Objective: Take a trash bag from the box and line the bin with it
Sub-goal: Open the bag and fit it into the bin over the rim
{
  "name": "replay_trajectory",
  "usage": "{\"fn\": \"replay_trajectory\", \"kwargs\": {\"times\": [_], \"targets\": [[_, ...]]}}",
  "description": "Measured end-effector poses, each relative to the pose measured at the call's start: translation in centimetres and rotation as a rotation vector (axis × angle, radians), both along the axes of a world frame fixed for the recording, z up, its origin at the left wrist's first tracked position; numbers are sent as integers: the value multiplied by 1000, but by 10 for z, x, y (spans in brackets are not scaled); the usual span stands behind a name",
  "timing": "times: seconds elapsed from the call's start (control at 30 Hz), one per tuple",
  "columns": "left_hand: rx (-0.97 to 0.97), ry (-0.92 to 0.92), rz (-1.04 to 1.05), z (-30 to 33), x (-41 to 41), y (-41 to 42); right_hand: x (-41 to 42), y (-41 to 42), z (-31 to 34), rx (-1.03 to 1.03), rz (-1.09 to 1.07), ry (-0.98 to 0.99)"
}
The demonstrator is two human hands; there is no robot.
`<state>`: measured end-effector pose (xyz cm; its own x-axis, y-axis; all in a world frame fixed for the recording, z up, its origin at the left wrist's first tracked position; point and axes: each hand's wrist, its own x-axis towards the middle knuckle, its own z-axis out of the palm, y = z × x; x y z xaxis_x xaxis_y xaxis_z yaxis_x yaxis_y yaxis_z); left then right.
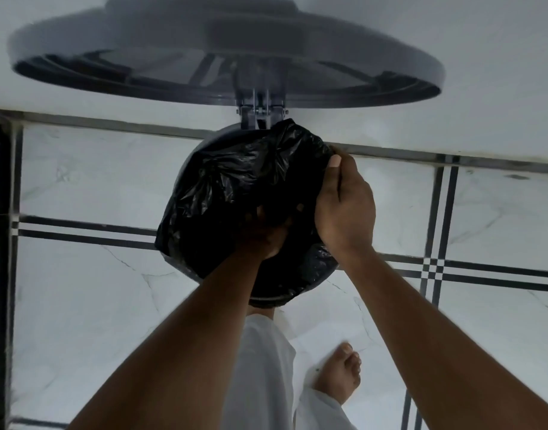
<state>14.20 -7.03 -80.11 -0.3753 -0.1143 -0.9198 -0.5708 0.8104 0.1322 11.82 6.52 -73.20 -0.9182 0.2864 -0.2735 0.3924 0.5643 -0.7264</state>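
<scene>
Black trash bag (235, 187) drapes over my bin (266, 297), lid (223, 57) up at the far side; right hand (344, 209) pinches its right edge, left hand (266, 234) pushes inside, grip hidden, seating it.

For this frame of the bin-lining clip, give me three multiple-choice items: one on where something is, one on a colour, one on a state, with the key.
1. Where is the right hand?
A. At the bin's right rim, gripping the bag's edge
B. On the raised lid
C. Hanging at the person's side

2. What colour is the trash bag?
A. White
B. Black
C. Blue

3. What state is the bin lid in?
A. Shut over the bin
B. Lying on the floor
C. Raised open on its hinge

Key:
1 A, its fingers curl over the bag edge at the right side of the bin.
2 B, glossy black plastic covers the bin's mouth.
3 C, the lid stands up behind the bin, its underside facing the camera.

The left hand reaches into the bag's opening.
</scene>
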Motion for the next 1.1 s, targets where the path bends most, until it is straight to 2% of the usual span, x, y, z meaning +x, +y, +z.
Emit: {"fn": "replay_trajectory", "kwargs": {"times": [0.07,0.17,0.23,0.3,0.4,0.47,0.57,0.67,0.8,0.9,1.0,1.1], "targets": [[43,22,6,5,-1,-3,0,0,-1,-2,-6,8],[-9,36,-238,20,1,-2,0,0,1,1,-21,-8],[-115,142,-316,38,6,0,-1,-2,5,0,-31,-29],[-202,331,-376,46,11,1,-1,-4,8,-6,-37,-51],[-197,490,-300,34,8,1,-2,-5,10,-1,-37,-70],[-116,442,-143,18,3,-2,-2,-5,8,4,-33,-67],[14,248,52,-5,-5,-4,0,-2,4,19,-29,-50],[87,157,92,-17,-14,-4,1,0,-2,37,-28,-47],[99,96,155,-66,-14,-15,1,1,-8,50,-22,-29],[96,39,106,-83,-13,-19,2,-1,-8,57,-9,-7],[153,6,-115,-17,-28,-12,0,1,-4,34,-6,-33],[132,135,-268,45,-22,-17,0,2,3,-25,15,-67]]}}
